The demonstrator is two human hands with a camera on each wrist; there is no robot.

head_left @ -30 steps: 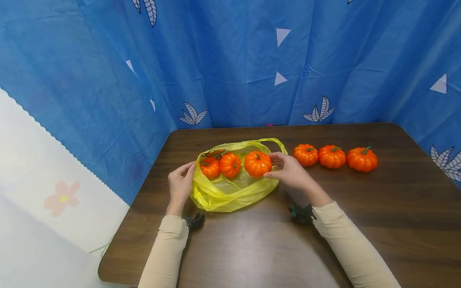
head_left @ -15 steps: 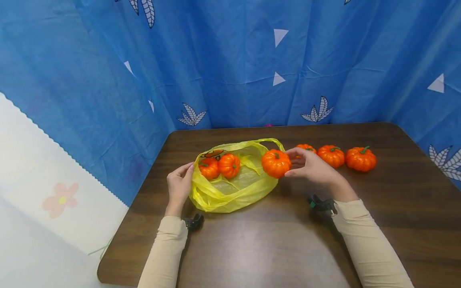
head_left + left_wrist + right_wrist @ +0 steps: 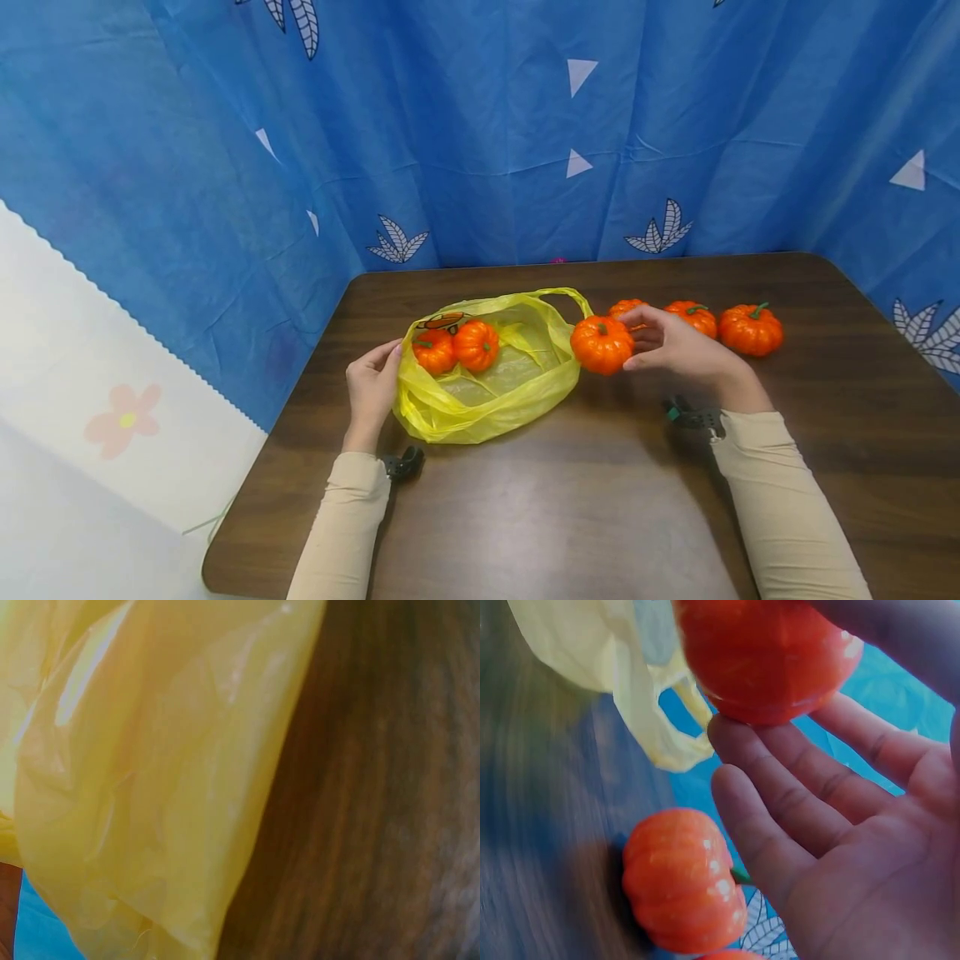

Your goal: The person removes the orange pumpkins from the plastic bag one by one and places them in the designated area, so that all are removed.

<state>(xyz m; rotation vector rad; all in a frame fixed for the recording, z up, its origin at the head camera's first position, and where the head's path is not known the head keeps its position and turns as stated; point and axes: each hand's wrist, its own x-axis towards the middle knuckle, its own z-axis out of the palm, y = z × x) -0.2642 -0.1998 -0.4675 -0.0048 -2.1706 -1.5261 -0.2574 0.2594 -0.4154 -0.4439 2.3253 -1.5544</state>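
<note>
My left hand (image 3: 373, 387) pinches the left rim of a yellow plastic bag (image 3: 487, 417), whose mouth gapes upward on the table. Two small orange pumpkins (image 3: 477, 346) lie inside the bag at its left. Just beyond the bag's right edge, my right hand (image 3: 678, 346) holds another orange pumpkin (image 3: 602, 344) between thumb and fingers. The right wrist view shows the fingertips under this held pumpkin (image 3: 769, 660), above a second pumpkin (image 3: 682, 881) on the table. In the left wrist view the bag's side (image 3: 172, 772) fills the left half and hides the left hand's fingers.
Behind my right hand, a row of three pumpkins stands on the brown table (image 3: 525, 517), ending with the rightmost pumpkin (image 3: 752, 330); the hand partly covers the other two. A blue patterned curtain (image 3: 480, 125) hangs along the table's back edge.
My right hand has carried its pumpkin rightward, from over the bag's mouth to just past its right edge. My left hand keeps its hold on the rim.
</note>
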